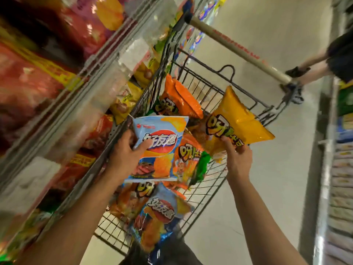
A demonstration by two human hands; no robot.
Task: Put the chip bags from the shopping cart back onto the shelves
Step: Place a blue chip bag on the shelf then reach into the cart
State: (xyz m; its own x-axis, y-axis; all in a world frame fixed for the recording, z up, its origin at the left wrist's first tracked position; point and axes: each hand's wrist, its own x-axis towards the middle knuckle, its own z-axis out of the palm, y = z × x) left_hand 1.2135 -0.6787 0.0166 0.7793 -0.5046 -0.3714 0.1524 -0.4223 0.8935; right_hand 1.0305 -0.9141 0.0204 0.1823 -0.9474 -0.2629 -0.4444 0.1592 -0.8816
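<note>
A blue bag (156, 148) is gripped by the left hand (125, 152) and a yellow bag (238, 121) pinched by the right hand (237, 157), both held above the cart (202, 190), where several bags (158, 213) remain; shelving (80, 87) judged barely begun.

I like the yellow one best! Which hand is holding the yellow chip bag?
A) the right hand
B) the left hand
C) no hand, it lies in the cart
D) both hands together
A: the right hand pinches the lower edge of the yellow chip bag and holds it up above the shopping cart, while the left hand grips the light blue chip bag.
</note>
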